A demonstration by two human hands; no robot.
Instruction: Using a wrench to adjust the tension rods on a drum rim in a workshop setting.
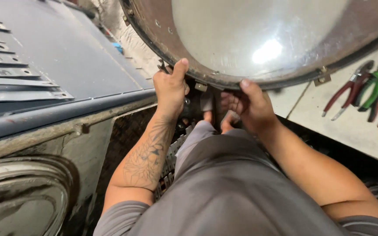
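Grey trousers fill the foreground beneath both forearms; left hand closes on the lower rim of a big round metal drum, thumb up; right hand grips that rim just beside it; pliers lie well off right.

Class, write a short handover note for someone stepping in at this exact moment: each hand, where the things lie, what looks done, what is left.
Left hand: grip closed on the lower rim of the large round metal drum, thumb up on the rim.
Right hand: thumb on the same rim, fingers curled beneath it, near a small bracket.
Pliers lie on the pale floor at right, untouched.
A grey louvred panel sits at left.
Done: both hands have hold of the drum.
Left: cannot tell from this view; the area under the rim is hidden.
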